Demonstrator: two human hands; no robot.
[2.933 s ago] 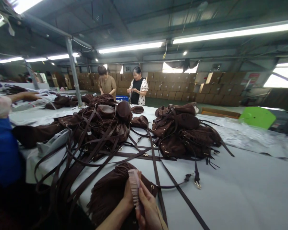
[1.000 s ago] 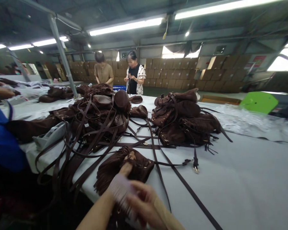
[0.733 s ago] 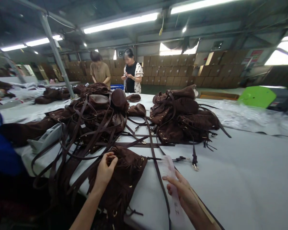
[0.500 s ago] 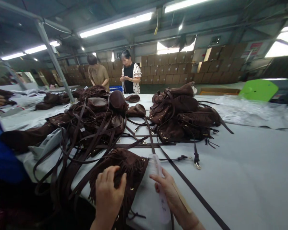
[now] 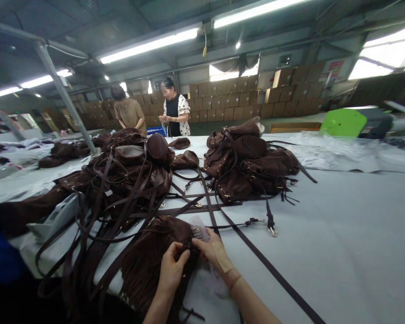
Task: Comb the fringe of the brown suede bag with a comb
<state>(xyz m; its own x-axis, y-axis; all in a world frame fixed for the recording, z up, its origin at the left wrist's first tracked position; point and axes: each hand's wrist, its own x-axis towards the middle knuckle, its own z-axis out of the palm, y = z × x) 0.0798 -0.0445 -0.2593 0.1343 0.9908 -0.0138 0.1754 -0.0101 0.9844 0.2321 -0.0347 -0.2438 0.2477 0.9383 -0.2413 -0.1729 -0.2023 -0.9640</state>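
Note:
A dark brown fringed bag [image 5: 151,261] lies on the table before me, its fringe hanging to the left. My left hand [image 5: 173,263] is closed at the bag's right edge, thumb and forefinger together on the material. Just across from it, my right hand [image 5: 211,249] is closed with its fingertips at the same edge. A clear plastic strip [image 5: 197,228] with a row of fine dark lines shows above and below the right hand, which grips it. Whether it is a ruler or a comb I cannot tell.
Brown bags with long straps are heaped at left [image 5: 131,175], and another pile [image 5: 253,162] stands at right. A strap [image 5: 273,265] crosses the table [image 5: 340,234]. Clear plastic bags [image 5: 340,150] lie at the far right. Two people [image 5: 175,110] stand beyond the table.
My right hand has moved left with the plastic strip, up to the bag's edge. My left hand has moved right and closed on the edge. The view has shifted slightly.

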